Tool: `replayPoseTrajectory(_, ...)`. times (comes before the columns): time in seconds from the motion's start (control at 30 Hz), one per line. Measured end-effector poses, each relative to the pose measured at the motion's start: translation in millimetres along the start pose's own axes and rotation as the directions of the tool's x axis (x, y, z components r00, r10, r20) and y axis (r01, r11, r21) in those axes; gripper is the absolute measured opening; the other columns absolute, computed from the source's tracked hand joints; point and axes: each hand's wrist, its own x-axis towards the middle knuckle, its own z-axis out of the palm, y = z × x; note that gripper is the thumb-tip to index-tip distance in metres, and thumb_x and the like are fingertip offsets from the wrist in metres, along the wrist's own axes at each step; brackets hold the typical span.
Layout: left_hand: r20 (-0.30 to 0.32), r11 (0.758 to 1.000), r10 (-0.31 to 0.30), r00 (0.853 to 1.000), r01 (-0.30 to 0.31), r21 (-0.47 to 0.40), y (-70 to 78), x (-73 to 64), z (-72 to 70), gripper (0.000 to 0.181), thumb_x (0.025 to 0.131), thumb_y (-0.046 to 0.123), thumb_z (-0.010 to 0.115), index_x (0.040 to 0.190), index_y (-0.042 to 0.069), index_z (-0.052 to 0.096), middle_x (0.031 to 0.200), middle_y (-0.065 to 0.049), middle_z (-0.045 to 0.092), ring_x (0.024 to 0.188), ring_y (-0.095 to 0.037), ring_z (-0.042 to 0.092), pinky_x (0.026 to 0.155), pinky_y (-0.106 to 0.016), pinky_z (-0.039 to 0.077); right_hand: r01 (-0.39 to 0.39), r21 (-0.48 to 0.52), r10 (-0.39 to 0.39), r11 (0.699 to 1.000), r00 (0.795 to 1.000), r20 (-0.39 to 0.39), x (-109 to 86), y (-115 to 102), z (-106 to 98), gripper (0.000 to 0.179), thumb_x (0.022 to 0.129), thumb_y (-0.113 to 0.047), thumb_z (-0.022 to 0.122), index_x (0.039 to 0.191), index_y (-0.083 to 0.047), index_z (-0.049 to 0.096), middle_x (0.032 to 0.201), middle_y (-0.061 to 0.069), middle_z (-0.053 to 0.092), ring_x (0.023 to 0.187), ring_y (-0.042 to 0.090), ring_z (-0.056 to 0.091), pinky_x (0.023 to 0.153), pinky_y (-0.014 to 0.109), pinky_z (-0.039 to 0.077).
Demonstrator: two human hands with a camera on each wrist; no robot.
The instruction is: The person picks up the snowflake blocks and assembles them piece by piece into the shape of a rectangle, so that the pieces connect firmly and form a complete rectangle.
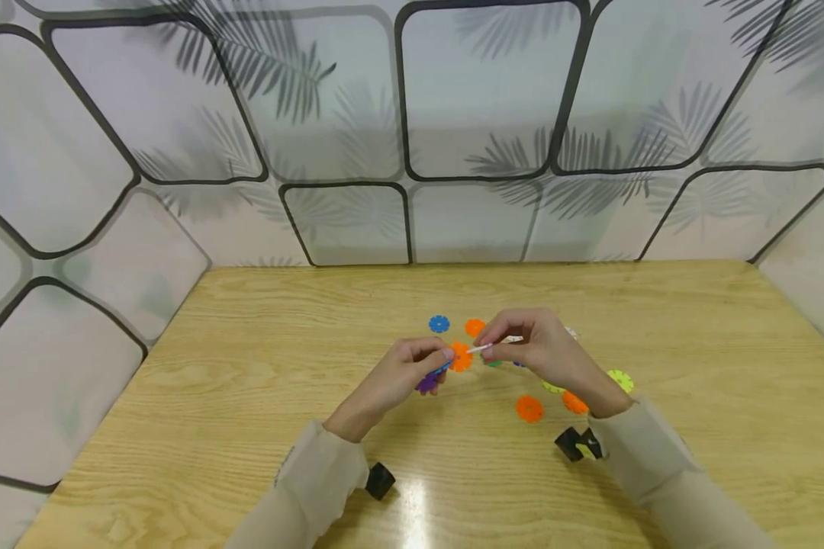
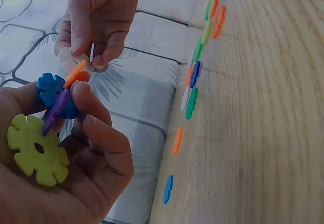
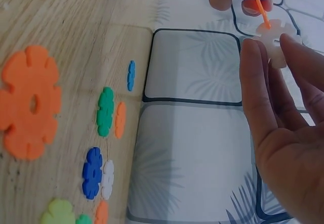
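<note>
From here, the left hand (image 1: 412, 366) grips joined notched discs (image 2: 56, 105), the orange disc (image 1: 461, 358) at its three o'clock touching the white disc (image 3: 276, 32) the right hand (image 1: 539, 349) pinches at its nine o'clock.

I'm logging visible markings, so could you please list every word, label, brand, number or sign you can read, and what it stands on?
No readable text shows in any view.
Left sleeve: a small dark mark near the cuff, too small to tell whether it is lettering.
Held blue disc and white disc: no lettering visible.
Wall: printed leaves and outlines, no words or numbers seen.
</note>
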Motion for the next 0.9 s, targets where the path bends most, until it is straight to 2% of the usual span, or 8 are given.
replayPoseTrajectory(0.2,0.003,1.0,-0.006,1.0,0.006,0.012,0.8,-0.2,-0.4,0.025,0.109,0.017,0.05,0.098,-0.001,0.064,0.077,0.0,0.056,0.064,-0.012,0.046,0.065,-0.026,0.044,0.004,0.005,-0.004,1.0,1.0,-0.005,0.1,-1.3,1.3,0.008,0.085,0.013,0.073,0.084,0.005,0.074,0.091,0.016,0.073,0.083,0.015,0.07,0.073,0.034,0.06)
replayPoseTrajectory(0.37,-0.005,1.0,0.007,1.0,-0.007,0.018,0.0,0.2,-0.3,0.026,0.108,0.016,0.05,0.097,-0.003,0.065,0.076,0.0,0.056,0.064,-0.012,0.046,0.066,-0.028,0.046,0.058,0.017,-0.058,0.998,0.998,-0.024,0.4,1.1,4.1,0.006,0.085,0.012,0.074,0.081,0.008,0.073,0.089,0.019,0.073,0.08,0.016,0.071,0.07,0.033,0.06)
replayPoseTrajectory(0.67,-0.034,1.0,0.002,0.999,-0.002,0.019,0.2,-1.4,0.5,0.029,0.108,0.017,0.052,0.101,-0.006,0.067,0.076,-0.001,0.058,0.066,-0.011,0.052,0.068,-0.028,0.051,0.082,-0.008,-0.083,0.997,0.995,-0.048,1.2,1.8,9.0,0.011,0.083,0.015,0.075,0.078,0.005,0.073,0.086,0.016,0.073,0.078,0.014,0.071,0.068,0.031,0.06)
replayPoseTrajectory(0.8,-0.012,1.0,-0.008,1.0,0.008,0.009,1.8,-2.0,0.5,0.029,0.108,0.018,0.052,0.102,-0.006,0.068,0.076,0.0,0.061,0.064,-0.012,0.053,0.064,-0.026,0.047,0.067,0.002,-0.067,0.998,0.997,-0.034,0.4,0.2,6.6,0.012,0.082,0.018,0.073,0.079,0.006,0.073,0.087,0.01,0.074,0.079,0.012,0.071,0.07,0.033,0.06)
replayPoseTrajectory(0.9,0.02,1.0,-0.019,1.0,0.019,-0.01,1.8,-1.8,-0.5,0.031,0.107,0.019,0.053,0.105,-0.007,0.07,0.078,0.0,0.066,0.064,-0.013,0.058,0.064,-0.025,0.049,0.052,0.001,-0.052,0.999,0.998,-0.021,-0.4,-0.5,3.4,0.014,0.083,0.018,0.072,0.081,0.004,0.073,0.089,0.008,0.075,0.08,0.011,0.07,0.07,0.033,0.06)
